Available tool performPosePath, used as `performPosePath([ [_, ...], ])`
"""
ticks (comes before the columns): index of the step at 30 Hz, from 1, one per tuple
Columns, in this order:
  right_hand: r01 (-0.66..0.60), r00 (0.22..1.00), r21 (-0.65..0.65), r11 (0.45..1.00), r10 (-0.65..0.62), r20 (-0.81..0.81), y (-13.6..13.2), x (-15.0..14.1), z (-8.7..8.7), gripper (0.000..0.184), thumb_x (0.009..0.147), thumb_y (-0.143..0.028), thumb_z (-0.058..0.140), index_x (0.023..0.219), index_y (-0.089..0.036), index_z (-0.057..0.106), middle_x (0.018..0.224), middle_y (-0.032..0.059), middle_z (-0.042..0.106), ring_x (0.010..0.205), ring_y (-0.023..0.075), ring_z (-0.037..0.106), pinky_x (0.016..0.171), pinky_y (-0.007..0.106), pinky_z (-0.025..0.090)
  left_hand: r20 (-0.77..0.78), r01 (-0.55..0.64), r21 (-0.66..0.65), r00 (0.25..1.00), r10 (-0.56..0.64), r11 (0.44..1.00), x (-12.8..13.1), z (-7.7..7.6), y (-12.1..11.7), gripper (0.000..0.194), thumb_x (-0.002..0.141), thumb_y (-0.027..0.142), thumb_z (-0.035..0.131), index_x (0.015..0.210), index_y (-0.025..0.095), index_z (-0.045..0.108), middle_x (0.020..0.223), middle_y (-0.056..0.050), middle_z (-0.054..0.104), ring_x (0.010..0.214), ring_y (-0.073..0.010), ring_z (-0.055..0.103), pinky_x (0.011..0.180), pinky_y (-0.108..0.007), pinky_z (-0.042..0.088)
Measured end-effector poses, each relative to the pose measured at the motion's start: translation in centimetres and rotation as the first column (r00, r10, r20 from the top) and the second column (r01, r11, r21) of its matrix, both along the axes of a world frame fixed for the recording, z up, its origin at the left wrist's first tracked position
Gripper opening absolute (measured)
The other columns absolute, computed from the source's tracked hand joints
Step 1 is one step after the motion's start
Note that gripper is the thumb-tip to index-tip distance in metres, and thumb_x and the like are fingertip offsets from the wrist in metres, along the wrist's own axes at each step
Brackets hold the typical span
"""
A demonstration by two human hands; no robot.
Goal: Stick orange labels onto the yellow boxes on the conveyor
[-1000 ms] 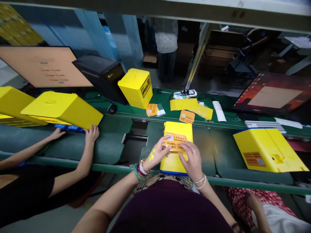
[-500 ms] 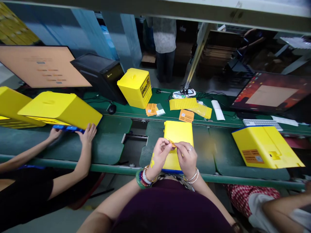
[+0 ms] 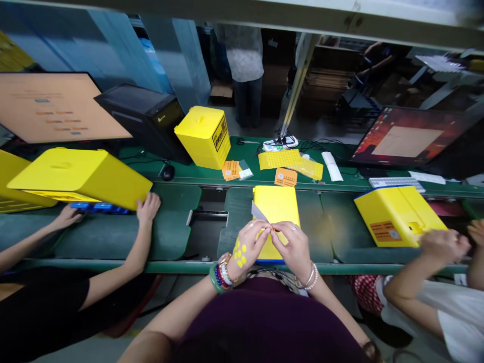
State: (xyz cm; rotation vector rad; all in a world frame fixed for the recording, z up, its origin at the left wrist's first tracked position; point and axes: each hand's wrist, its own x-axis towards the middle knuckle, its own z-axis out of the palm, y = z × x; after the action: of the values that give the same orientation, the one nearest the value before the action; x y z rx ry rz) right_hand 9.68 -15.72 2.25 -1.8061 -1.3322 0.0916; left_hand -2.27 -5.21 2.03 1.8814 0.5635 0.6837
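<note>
Both my hands meet above a yellow box lying on the bench in front of me, its lower edge blue. My left hand, with yellow round dots stuck on its back, pinches an orange sticker whose pale grey-white side stands up above the fingers. Thumb and forefinger of my right hand are closed on the sticker's edge, tips touching those of the left. Most of the sticker is hidden by the fingers. Beyond the box lie an orange label and yellow sticker sheets.
A yellow lidded box stands beside a black computer case. At left a co-worker's hands hold a tilted yellow box. Another yellow box lies at right near a second co-worker's hands. Scissors lie at the back.
The sticker's pale side now sticks up from my fingers, and my fingertips have come together. The right-hand co-worker's hands have come up beside the right box. The left co-worker's box has shifted left.
</note>
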Motion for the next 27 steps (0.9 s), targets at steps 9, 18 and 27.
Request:
performPosePath([
  [9, -0.051, 0.947, -0.111, 0.993, 0.013, -0.321, -0.4, 0.9, -0.1, 0.015, 0.088, -0.025, 0.056, 0.087, -0.022, 0.071, 0.086, 0.0036, 0.074, 0.078, 0.0168, 0.068, 0.075, 0.029, 0.053, -0.091, 0.168, 0.125, 0.983, -0.157, 0.978, -1.5, -0.1, 2.0, 0.018, 0.093, 0.029, 0.049, 0.090, 0.020, 0.063, 0.092, -0.007, 0.069, 0.090, -0.0183, 0.063, 0.084, -0.031, 0.049],
  [18, 0.367, 0.722, -0.184, 0.912, -0.404, -0.562, -3.6, 7.4, -2.1, 0.023, 0.073, -0.039, 0.069, 0.078, -0.017, 0.073, 0.068, 0.0046, 0.071, 0.063, 0.0190, 0.064, 0.059, 0.030, 0.050, -0.395, -0.337, -0.260, 0.892, 0.219, 0.905, -11.2, -13.2, 8.7, 0.022, 0.084, 0.037, 0.050, 0.082, 0.018, 0.060, 0.083, -0.003, 0.066, 0.083, -0.0177, 0.062, 0.079, -0.027, 0.049],
  [27, 0.504, 0.655, -0.052, 0.862, -0.421, -0.627, -3.6, 7.9, -1.2, 0.027, 0.074, -0.040, 0.073, 0.083, -0.015, 0.072, 0.069, 0.0033, 0.068, 0.063, 0.0161, 0.062, 0.062, 0.029, 0.051, -0.742, -0.564, -0.196, 0.620, 0.255, 0.802, -14.1, -21.6, 6.0, 0.014, 0.068, 0.025, 0.063, 0.058, 0.020, 0.055, 0.064, -0.004, 0.063, 0.081, -0.0259, 0.065, 0.084, -0.038, 0.048],
])
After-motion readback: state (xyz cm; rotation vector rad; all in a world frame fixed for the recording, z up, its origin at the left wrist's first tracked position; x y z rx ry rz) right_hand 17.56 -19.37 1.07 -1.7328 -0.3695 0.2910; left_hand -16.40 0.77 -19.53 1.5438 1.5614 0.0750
